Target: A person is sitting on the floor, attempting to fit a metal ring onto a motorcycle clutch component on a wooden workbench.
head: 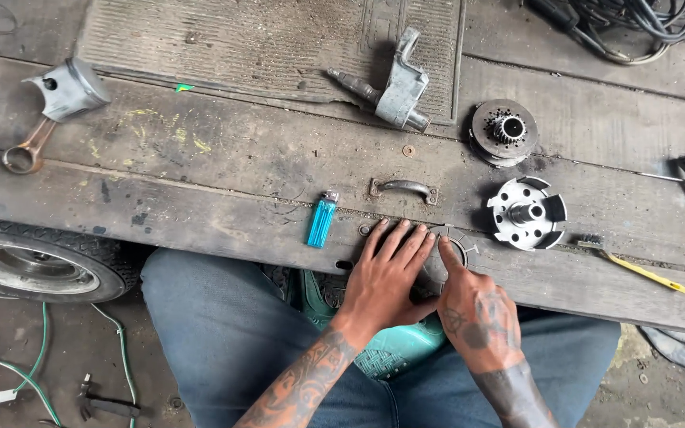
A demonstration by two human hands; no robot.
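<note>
Low in the frame's middle, the left hand point(386, 273) lies flat, fingers together, on the wooden surface point(223, 170) while the right hand point(473, 309) points one finger onto a thin toothed metal ring point(455, 246), likely light, stiff, best lifted by its rim.

A worn, stained wooden counter point(200, 182) spans the view under even daylight, a ribbed rubber mat point(263, 43) lying on it; below lies dirty concrete floor point(73, 349).
</note>
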